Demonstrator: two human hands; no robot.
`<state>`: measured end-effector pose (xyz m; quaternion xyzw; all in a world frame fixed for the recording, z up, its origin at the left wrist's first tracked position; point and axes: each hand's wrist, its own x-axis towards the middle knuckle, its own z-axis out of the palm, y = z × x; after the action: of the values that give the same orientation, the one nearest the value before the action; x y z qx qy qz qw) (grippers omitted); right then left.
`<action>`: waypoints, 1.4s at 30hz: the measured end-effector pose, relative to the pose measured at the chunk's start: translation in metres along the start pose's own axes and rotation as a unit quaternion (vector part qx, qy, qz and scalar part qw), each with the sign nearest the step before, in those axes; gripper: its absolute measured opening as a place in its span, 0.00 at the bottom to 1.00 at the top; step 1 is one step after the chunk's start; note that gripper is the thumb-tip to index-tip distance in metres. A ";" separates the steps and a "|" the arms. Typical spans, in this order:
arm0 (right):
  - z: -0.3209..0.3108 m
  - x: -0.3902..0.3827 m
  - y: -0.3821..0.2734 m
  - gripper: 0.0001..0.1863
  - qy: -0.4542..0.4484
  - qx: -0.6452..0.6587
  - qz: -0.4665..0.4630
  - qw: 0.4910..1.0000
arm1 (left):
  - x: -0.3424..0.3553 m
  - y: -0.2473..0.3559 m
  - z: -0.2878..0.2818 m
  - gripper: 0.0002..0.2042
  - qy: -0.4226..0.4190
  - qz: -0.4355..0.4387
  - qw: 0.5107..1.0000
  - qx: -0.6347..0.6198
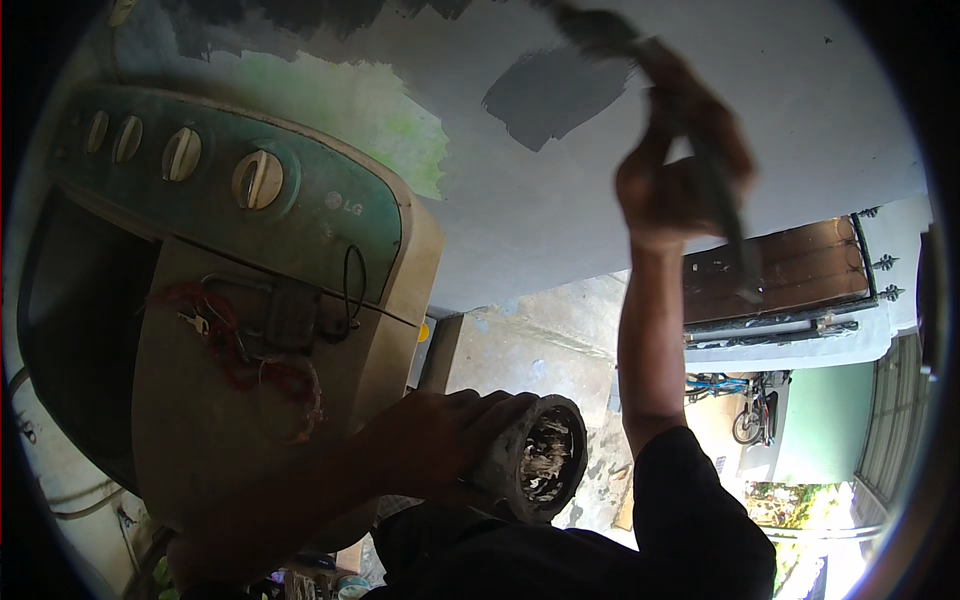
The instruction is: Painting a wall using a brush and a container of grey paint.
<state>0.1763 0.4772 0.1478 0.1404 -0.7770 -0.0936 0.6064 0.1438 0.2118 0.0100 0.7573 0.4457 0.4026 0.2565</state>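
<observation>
My right hand (690,170) is raised in front of the grey wall (760,60), its fingers closed round the handle of a paintbrush (600,32). Motion blurs the brush, and its dark head is at the upper edge of the view, close to the wall. Low in the middle, my left hand (430,435) wraps round a cylindrical grey paint can (505,455). The can is tipped so its mouth faces right, with pale, flaky, crusted residue inside. A dark grey paint patch (555,95) lies on the wall left of the brush.
A twin-tub washing machine (400,290) with a green knob panel stands at left. On its lid lie keys (195,322), a tangled red cord (285,385) and a dark wire (350,285). A light green patch (370,120) marks the wall. A brown gate (780,265) and bicycle (755,415) are at right.
</observation>
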 end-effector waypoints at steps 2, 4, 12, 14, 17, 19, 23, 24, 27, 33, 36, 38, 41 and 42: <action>-0.004 0.025 -0.001 0.11 0.025 0.036 -0.023 0.999 | -0.002 -0.001 -0.001 0.52 -0.013 -0.011 1.000 -0.007; -0.003 0.016 -0.015 0.10 0.049 0.105 -0.032 0.993 | -0.001 -0.001 -0.003 0.52 -0.014 -0.013 1.000 -0.017; 0.005 -0.020 -0.004 0.12 -0.057 -0.028 0.053 0.997 | -0.001 0.003 -0.004 0.52 -0.003 -0.012 1.000 -0.007; 0.001 0.014 0.013 0.14 0.044 -0.061 -0.033 0.997 | -0.004 0.003 -0.005 0.52 -0.006 -0.017 1.000 -0.009; -0.010 0.035 0.017 0.19 0.118 0.070 0.043 0.990 | -0.003 -0.001 -0.005 0.52 -0.001 -0.015 1.000 -0.020; -0.017 0.028 0.009 0.16 0.100 -0.002 -0.006 0.995 | -0.002 -0.001 -0.003 0.50 0.011 -0.019 0.999 -0.030; -0.006 -0.026 -0.016 0.08 -0.088 -0.105 0.003 0.991 | -0.004 0.002 -0.003 0.48 0.042 -0.010 0.999 -0.019; 0.002 -0.048 -0.014 0.09 -0.056 0.004 0.026 0.998 | -0.001 0.003 -0.005 0.48 0.041 -0.004 0.999 -0.019; 0.014 -0.085 -0.043 0.10 -0.157 0.040 0.048 0.986 | -0.001 0.003 -0.006 0.48 0.029 -0.006 0.999 -0.011; -0.007 -0.065 -0.061 0.08 -0.178 0.078 0.287 0.938 | -0.009 0.002 -0.004 0.51 -0.002 -0.017 1.000 -0.003; -0.035 -0.009 -0.005 0.04 -0.140 -0.140 0.059 0.978 | -0.007 0.003 -0.005 0.47 0.023 -0.017 0.999 -0.020; -0.035 0.027 0.036 0.12 0.022 0.035 -0.080 0.996 | -0.009 0.005 -0.006 0.47 -0.017 -0.061 0.998 -0.020; -0.055 0.052 0.042 0.04 0.113 0.052 -0.056 0.991 | -0.004 -0.006 0.002 0.51 0.002 -0.015 1.000 -0.027; -0.057 0.051 0.040 0.04 0.114 0.048 -0.057 0.991 | -0.005 -0.005 0.003 0.51 0.000 -0.012 1.000 -0.026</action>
<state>0.2162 0.4993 0.2207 0.2232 -0.6975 -0.0739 0.6769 0.1421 0.2100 0.0028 0.7451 0.4438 0.4111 0.2809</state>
